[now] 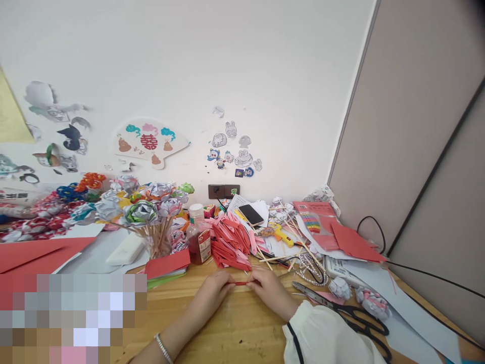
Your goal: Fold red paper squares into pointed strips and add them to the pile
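A thin red paper strip (240, 283) stretches between my two hands, low over the wooden table. My left hand (219, 284) pinches one end of it, and my right hand (262, 284) grips the other. Just beyond the hands lies a heap of folded red and pink paper strips (231, 237). To the right of my right hand, black-handled scissors (341, 308) rest on the table, beside a string of white beads (312, 269).
A cup of sticks and paper flowers (155, 240) stands left, near a bottle of dark liquid (195, 235). Behind the heap are a phone (250, 214) and a yellow glue gun (283, 235). Red paper sheets (352, 240) lie at right, crumpled paper (340, 288) nearer. The lower left is pixelated.
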Demonstrator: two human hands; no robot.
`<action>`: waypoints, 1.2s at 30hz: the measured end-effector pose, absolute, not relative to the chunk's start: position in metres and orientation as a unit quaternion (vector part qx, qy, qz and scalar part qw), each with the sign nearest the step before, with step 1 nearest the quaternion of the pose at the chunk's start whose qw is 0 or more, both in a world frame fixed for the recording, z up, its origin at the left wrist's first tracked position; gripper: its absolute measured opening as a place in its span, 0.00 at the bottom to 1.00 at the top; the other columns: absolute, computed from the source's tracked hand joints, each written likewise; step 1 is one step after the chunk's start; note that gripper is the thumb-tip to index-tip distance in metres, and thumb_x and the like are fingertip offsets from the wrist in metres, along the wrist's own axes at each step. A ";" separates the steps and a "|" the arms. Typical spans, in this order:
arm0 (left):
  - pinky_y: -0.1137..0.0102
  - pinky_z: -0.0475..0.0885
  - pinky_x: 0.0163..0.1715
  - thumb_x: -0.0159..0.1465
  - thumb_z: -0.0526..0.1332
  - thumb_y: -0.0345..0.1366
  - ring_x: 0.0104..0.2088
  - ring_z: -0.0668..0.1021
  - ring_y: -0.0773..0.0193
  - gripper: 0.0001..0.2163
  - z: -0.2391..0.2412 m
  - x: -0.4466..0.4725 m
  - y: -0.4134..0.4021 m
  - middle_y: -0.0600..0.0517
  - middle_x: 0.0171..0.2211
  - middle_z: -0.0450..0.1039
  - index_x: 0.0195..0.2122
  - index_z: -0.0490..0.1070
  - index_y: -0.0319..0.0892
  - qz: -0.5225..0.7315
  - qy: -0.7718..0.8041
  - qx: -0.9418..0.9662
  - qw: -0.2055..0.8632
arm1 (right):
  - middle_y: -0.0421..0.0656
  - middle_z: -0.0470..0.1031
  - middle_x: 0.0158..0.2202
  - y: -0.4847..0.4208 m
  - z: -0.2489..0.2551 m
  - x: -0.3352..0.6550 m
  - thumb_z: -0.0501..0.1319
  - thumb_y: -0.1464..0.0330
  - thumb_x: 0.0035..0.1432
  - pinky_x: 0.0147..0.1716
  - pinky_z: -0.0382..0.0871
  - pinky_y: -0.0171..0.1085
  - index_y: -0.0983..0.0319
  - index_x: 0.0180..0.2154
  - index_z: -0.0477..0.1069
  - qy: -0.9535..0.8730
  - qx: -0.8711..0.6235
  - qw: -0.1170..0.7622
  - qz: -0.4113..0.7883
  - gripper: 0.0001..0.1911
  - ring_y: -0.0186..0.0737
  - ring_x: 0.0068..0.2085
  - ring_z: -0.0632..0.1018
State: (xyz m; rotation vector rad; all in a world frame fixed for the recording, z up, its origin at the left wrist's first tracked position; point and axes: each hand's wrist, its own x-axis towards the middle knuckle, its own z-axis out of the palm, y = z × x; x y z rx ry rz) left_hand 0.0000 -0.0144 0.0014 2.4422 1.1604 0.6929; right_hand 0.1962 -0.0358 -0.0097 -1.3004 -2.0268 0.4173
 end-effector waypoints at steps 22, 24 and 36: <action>0.74 0.62 0.29 0.60 0.50 0.33 0.27 0.69 0.65 0.08 0.013 -0.009 -0.014 0.53 0.25 0.67 0.25 0.61 0.42 0.235 0.373 0.869 0.225 | 0.35 0.68 0.17 -0.033 -0.007 0.213 0.58 0.64 0.54 0.22 0.61 0.30 0.63 0.23 0.68 -0.713 -0.456 0.358 0.395 0.11 0.32 0.20 0.69; 0.74 0.62 0.29 0.60 0.50 0.33 0.27 0.69 0.65 0.08 0.013 -0.009 -0.014 0.54 0.25 0.67 0.25 0.61 0.42 0.233 0.369 0.870 0.229 | 0.35 0.68 0.16 -0.032 -0.009 0.214 0.60 0.60 0.53 0.20 0.60 0.30 0.63 0.23 0.68 -0.691 -0.459 0.365 0.421 0.14 0.32 0.18 0.69; 0.74 0.63 0.29 0.60 0.52 0.34 0.28 0.70 0.64 0.07 0.012 -0.010 -0.010 0.53 0.26 0.70 0.26 0.64 0.41 0.245 0.414 0.845 0.235 | 0.40 0.73 0.22 -0.025 -0.011 0.217 0.64 0.56 0.48 0.26 0.65 0.34 0.63 0.25 0.70 -0.655 -0.433 0.461 0.414 0.16 0.35 0.23 0.72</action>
